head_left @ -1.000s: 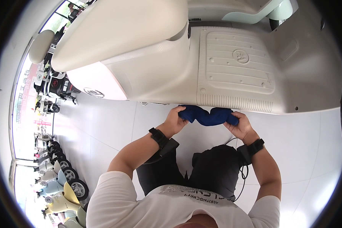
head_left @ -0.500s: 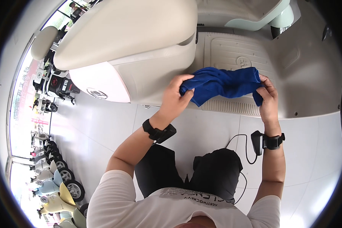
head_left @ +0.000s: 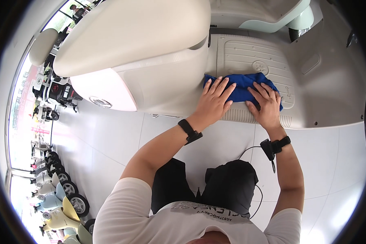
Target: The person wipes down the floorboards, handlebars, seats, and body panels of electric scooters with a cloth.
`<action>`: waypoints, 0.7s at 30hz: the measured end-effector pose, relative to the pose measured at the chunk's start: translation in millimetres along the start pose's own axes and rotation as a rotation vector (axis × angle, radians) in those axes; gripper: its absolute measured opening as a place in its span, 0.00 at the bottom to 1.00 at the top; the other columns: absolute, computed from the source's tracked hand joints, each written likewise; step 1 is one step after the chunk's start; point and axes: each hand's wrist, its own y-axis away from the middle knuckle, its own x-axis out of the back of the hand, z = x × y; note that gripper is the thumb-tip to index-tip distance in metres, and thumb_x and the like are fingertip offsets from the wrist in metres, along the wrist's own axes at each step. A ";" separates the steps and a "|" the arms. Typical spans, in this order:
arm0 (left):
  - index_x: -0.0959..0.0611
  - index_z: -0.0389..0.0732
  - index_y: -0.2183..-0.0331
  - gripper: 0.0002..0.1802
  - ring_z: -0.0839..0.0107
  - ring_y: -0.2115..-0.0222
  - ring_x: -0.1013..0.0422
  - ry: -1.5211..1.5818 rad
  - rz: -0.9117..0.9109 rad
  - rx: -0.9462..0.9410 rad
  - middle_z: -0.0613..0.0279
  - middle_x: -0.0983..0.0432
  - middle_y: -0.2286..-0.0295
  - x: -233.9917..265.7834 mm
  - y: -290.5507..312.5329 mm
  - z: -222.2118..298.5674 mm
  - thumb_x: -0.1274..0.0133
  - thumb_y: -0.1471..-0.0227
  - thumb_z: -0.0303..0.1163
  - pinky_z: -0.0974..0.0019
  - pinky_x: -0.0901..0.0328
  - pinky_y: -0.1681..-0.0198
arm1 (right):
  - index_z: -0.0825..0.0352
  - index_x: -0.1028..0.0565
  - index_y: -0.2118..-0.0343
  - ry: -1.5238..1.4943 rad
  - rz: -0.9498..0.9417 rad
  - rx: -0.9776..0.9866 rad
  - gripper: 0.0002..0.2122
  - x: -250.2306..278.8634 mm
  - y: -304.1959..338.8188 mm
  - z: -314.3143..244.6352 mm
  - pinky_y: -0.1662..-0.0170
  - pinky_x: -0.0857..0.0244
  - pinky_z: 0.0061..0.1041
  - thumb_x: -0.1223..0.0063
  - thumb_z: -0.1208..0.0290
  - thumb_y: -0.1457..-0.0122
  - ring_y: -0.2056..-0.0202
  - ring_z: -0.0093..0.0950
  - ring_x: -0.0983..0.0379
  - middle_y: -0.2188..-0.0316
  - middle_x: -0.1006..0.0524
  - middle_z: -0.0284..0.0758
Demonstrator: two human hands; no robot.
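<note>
A dark blue cloth (head_left: 242, 90) lies folded and slightly rumpled on the beige footboard (head_left: 254, 53) of a scooter. My left hand (head_left: 213, 99) rests on the cloth's left part, palm down with fingers stretched out. On its right part lies my right hand (head_left: 266, 103), fingers spread over the fabric. Both hands press from above rather than grip. Ribbed strips and raised lines mark the footboard around the cloth.
The scooter's beige seat (head_left: 134, 32) and pale side panel (head_left: 103, 90) rise on the left. At the right curves its front shield (head_left: 333, 77). Several scooters (head_left: 65, 195) line the window side at far left. A black cable (head_left: 259, 203) hangs near my right knee.
Both hands have let go of the cloth's ends and now lie flat on it. The cloth, held up before, has come down onto the footboard; my hands have moved closer together.
</note>
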 end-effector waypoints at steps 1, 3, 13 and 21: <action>0.33 0.46 0.40 0.29 0.54 0.37 0.46 -0.042 0.010 0.010 0.54 0.39 0.40 -3.5 -6.6 -3.3 0.52 0.41 0.42 0.43 0.56 0.35 | 0.55 0.20 0.52 0.055 -0.002 -0.001 0.20 2.1 -6.1 3.0 0.36 0.55 0.46 0.39 0.55 0.48 0.39 0.35 0.41 0.44 0.28 0.28; 0.33 0.47 0.40 0.29 0.55 0.37 0.46 -0.081 0.016 0.021 0.54 0.38 0.40 -9.7 -23.6 -8.1 0.52 0.40 0.42 0.42 0.56 0.35 | 0.51 0.22 0.49 0.138 -0.015 -0.039 0.22 -1.1 -15.4 18.5 0.34 0.60 0.53 0.40 0.51 0.47 0.36 0.42 0.47 0.39 0.33 0.29; 0.25 0.48 0.47 0.23 0.63 0.46 0.36 -0.060 0.056 0.049 0.62 0.30 0.46 -15.9 -35.8 -17.3 0.47 0.45 0.37 0.52 0.44 0.46 | 0.52 0.22 0.49 0.069 -0.038 -0.111 0.20 -14.0 -27.7 30.5 0.38 0.45 0.45 0.41 0.61 0.46 0.41 0.49 0.41 0.38 0.33 0.30; 0.25 0.48 0.48 0.24 0.62 0.44 0.37 0.000 0.054 -0.008 0.62 0.31 0.45 -0.7 1.2 -10.4 0.45 0.48 0.36 0.51 0.46 0.44 | 0.53 0.21 0.51 0.021 -0.011 -0.072 0.21 4.8 -0.7 -5.8 0.42 0.44 0.43 0.38 0.63 0.51 0.45 0.44 0.38 0.42 0.30 0.27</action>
